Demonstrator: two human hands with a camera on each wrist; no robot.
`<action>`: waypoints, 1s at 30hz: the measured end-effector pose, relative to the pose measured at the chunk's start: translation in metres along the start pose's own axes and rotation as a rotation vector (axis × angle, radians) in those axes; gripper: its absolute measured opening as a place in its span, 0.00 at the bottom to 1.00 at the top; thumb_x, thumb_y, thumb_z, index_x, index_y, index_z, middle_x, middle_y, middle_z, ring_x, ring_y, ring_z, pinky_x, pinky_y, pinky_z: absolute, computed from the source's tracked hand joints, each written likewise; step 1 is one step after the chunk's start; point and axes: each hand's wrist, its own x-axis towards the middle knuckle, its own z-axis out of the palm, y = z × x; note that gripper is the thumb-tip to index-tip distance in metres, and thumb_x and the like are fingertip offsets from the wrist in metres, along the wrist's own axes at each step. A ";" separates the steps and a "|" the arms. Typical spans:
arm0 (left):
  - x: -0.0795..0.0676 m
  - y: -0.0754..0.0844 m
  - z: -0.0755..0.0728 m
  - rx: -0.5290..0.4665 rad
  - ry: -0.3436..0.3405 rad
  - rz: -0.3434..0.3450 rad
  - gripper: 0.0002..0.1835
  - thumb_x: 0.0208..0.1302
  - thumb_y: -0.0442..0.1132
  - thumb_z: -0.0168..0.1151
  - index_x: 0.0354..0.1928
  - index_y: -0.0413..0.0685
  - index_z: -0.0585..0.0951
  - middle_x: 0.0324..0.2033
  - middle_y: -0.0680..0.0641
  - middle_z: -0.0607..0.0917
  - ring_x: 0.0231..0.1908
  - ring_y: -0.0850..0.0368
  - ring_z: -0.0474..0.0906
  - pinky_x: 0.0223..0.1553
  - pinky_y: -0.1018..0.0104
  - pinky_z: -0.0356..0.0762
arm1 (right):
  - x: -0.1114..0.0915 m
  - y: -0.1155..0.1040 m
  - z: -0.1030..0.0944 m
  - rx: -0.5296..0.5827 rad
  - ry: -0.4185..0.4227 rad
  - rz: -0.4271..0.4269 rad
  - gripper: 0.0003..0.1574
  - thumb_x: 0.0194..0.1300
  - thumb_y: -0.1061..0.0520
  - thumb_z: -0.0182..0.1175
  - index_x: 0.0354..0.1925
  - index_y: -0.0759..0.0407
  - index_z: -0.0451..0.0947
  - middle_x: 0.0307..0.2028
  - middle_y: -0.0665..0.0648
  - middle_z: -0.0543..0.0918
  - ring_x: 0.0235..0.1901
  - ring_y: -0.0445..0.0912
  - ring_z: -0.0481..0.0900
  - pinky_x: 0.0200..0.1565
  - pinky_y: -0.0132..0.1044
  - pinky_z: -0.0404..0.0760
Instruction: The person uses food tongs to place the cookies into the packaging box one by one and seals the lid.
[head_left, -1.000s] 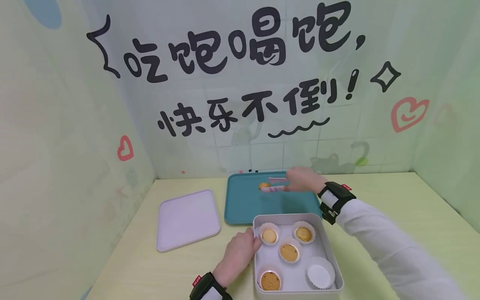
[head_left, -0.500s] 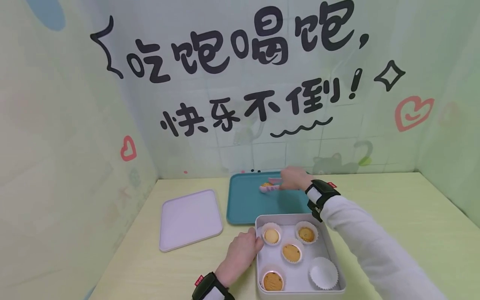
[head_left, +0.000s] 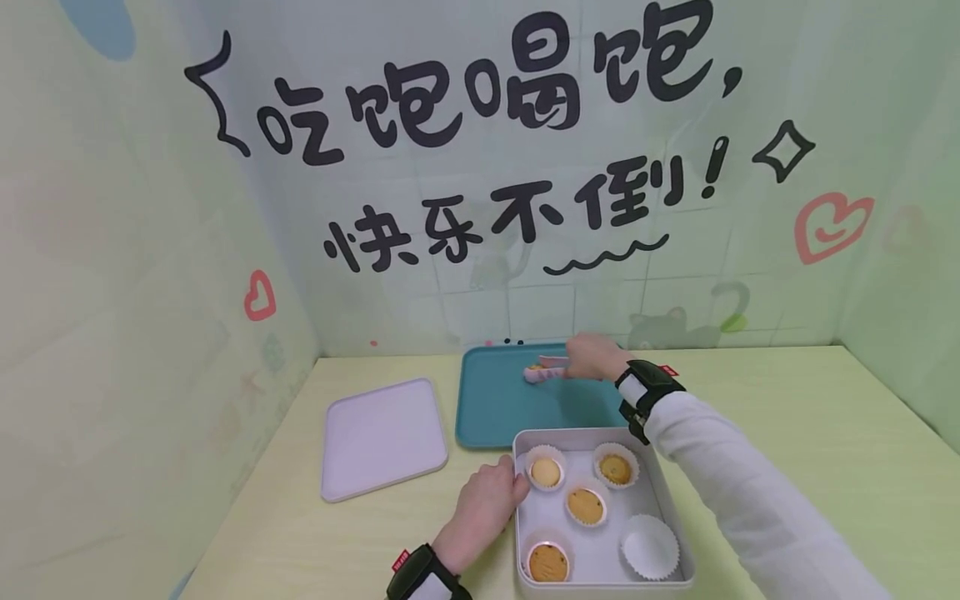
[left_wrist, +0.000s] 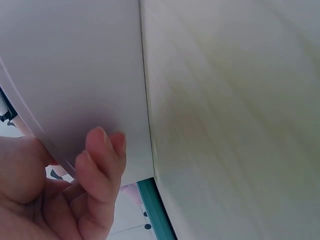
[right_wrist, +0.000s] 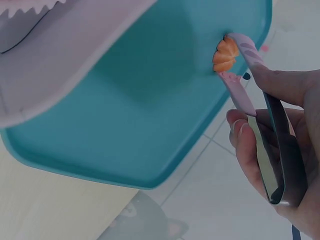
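Observation:
My right hand grips tongs with pink tips and metal arms, over the teal tray. Between the tips sits a small ridged orange-brown cookie, both tips right at its edges. In the head view the tongs mostly cover it. At the near side, my left hand holds the left wall of a white box, thumb at the rim. The left wrist view shows curled fingers by the box's outer side.
Inside the box, several white paper cups stand; round cookies fill most, and the front-right cup has none. A lilac tray lies on the pale table at left. A printed backdrop rises behind the table.
The tong tips have drawn together around the cookie, hiding more of it in the head view. My right forearm has shifted slightly left. My left hand keeps its place on the box.

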 end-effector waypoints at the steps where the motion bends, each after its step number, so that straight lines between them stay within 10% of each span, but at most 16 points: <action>1: 0.000 0.000 0.000 0.001 0.000 -0.002 0.10 0.57 0.37 0.53 0.21 0.43 0.68 0.12 0.48 0.67 0.12 0.59 0.62 0.12 0.67 0.59 | 0.000 0.000 0.001 0.003 0.002 -0.001 0.20 0.60 0.49 0.59 0.17 0.56 0.68 0.14 0.50 0.66 0.14 0.41 0.66 0.16 0.31 0.62; 20: -0.001 0.001 -0.002 0.017 0.011 0.006 0.11 0.58 0.38 0.54 0.21 0.43 0.68 0.12 0.48 0.68 0.12 0.59 0.63 0.11 0.66 0.61 | -0.002 -0.004 -0.002 -0.039 -0.032 0.018 0.14 0.58 0.50 0.60 0.25 0.59 0.73 0.20 0.52 0.69 0.20 0.43 0.66 0.20 0.33 0.62; 30: 0.000 -0.001 0.002 0.010 0.043 0.008 0.10 0.55 0.38 0.52 0.19 0.44 0.67 0.10 0.48 0.68 0.12 0.59 0.62 0.10 0.64 0.60 | -0.007 0.001 0.002 0.009 0.038 -0.044 0.24 0.59 0.53 0.59 0.13 0.54 0.59 0.14 0.49 0.56 0.15 0.41 0.56 0.18 0.32 0.55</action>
